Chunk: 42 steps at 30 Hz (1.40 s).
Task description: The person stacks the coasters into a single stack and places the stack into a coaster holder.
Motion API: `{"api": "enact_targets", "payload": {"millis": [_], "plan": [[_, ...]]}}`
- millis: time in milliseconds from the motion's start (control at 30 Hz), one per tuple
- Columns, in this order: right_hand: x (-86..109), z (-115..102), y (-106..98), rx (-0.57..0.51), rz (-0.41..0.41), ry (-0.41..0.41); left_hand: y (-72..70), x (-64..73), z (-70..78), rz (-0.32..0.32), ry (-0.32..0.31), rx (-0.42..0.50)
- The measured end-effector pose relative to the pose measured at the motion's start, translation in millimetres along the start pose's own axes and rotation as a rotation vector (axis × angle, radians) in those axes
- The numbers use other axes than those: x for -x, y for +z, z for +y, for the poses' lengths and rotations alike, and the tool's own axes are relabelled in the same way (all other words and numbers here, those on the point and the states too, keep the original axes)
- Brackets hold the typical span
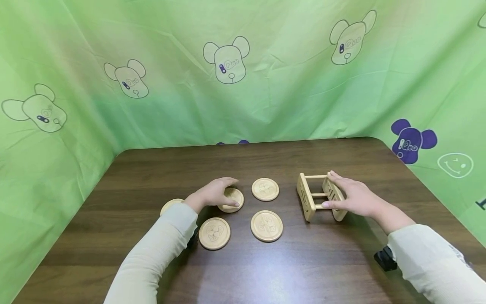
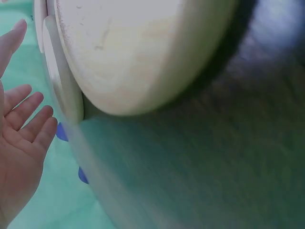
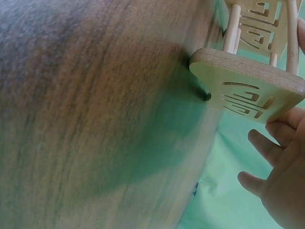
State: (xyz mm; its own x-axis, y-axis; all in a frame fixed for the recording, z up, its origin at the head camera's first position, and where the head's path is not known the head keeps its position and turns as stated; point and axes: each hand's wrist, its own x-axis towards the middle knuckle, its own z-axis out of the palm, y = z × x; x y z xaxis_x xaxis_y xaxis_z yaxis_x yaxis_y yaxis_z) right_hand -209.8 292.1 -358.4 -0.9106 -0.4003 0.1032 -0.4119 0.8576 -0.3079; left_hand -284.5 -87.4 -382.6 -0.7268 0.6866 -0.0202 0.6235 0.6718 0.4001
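In the head view my left hand (image 1: 213, 194) reaches over a round wooden coaster (image 1: 235, 195), thumb and fingers spread at either side of it. The left wrist view shows that hand (image 2: 23, 152) with its fingers loosely extended and nothing held; a pale coaster (image 2: 133, 57) looms close to the camera. On the right, my right hand (image 1: 356, 198) holds a small wooden coaster rack (image 1: 305, 197) by its right side panel. The rack has two carved end panels joined by thin rods. Fingertips curl against the carved panel (image 3: 245, 93) in the right wrist view.
More round coasters with engraved leaf patterns lie flat: one at the back (image 1: 265, 189), one in front of it (image 1: 267, 226), one at front left (image 1: 214, 233). Another coaster (image 1: 171, 205) is partly hidden by my left sleeve. A green printed curtain (image 1: 273, 105) hangs behind the dark table (image 1: 273, 274).
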Motion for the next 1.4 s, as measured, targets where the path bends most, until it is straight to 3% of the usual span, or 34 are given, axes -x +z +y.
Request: {"api": "enact_targets", "payload": {"millis": [500, 733, 1400], "plan": [[0.1, -2.6, -4.2, -0.007, 0.001, 0.002, -4.7, -22.3, 19.8, -0.014, 0.047, 0.004], [0.2, -1.6, -4.5, -0.027, -0.010, 0.016, 0.7, -41.2, 30.0, -0.020, 0.094, -0.012], [-0.1, -2.6, -2.3, -0.036, -0.014, 0.029, 18.7, -74.2, 44.8, -0.077, 0.083, -0.067]]}}
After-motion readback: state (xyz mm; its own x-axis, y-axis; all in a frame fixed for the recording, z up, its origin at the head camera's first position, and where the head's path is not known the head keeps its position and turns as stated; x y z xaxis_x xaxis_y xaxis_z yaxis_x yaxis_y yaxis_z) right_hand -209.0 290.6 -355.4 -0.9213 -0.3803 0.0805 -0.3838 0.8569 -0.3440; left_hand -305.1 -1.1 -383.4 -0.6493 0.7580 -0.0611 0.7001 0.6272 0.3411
